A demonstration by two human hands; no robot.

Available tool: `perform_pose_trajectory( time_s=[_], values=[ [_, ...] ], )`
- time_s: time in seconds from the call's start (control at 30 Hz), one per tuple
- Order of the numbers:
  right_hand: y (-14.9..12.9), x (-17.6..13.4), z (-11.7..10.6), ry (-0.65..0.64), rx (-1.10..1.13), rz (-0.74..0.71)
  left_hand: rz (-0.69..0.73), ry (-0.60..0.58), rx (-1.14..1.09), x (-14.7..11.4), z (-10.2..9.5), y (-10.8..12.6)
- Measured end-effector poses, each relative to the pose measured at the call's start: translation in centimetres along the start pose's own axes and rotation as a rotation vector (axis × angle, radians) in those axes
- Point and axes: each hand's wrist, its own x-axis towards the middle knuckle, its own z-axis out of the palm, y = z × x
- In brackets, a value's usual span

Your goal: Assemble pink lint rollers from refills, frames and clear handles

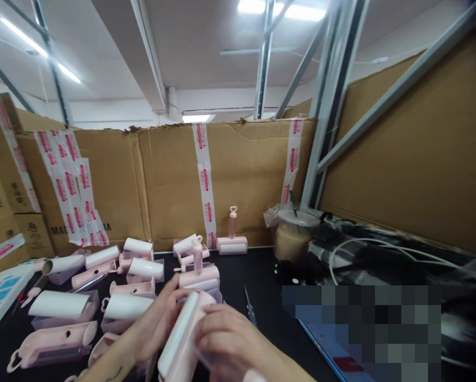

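Fingers of the left hand (156, 323) and right hand (227, 331) grip the pink roller (184, 337) left of the screwdriver (251, 312), apparently steadying it.

A: Col. of near roller (184, 339)?
B: Pale pink body w/ white face. Roller behind it (200, 277): same pink & white combo.
A: & the table (267, 339)?
B: Plain blk. White rolls (60, 304) on the L side.
A: Cardboard wall (174, 180)?
B: Brn, w/ white tape (206, 178) patterned in repeating red print.
A: Screwdriver handle (251, 314)?
B: Blue-ish. Cup (293, 241) contents = beige, straw (292, 201) dk grn.
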Motion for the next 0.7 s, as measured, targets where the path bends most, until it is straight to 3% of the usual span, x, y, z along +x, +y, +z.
perform_pose_trajectory(
  time_s=[0.1,0.23,0.3,0.37,0.43,0.53,0.6,0.7],
  values=[
    [-0.7,0.9,-1.7,-0.215,-0.043,0.172,-0.05,0.106,-0.042,-0.2,-0.2,-0.5],
    [1.7,-0.6,-3.8,-0.217,-0.311,0.745,-0.105,0.237,-0.086,-0.1,-0.4,-0.6],
    [3.8,-2.3,-3.7,-0.32,-0.545,1.012,-0.089,0.251,-0.094,-0.2,-0.3,-0.6],
    [5.8,-3.9,-3.2,-0.356,-0.623,1.202,-0.072,0.252,-0.098,-0.4,-0.1,-0.8],
    [7.2,-4.8,-3.1,-0.341,-0.599,1.244,-0.058,0.238,-0.097,-0.5,0.0,-0.9],
    [7.8,-4.4,-4.3,-0.258,-0.599,1.187,-0.043,0.2,-0.091,-0.6,0.2,-1.1],
    [7.1,-3.5,-5.6,-0.019,-0.518,1.094,-0.059,0.199,-0.085,-0.6,0.2,-1.1],
    [4.9,-2.0,-6.4,0.434,0.016,0.831,-0.088,0.211,-0.075,-0.4,0.1,-1.4]
  ],
)
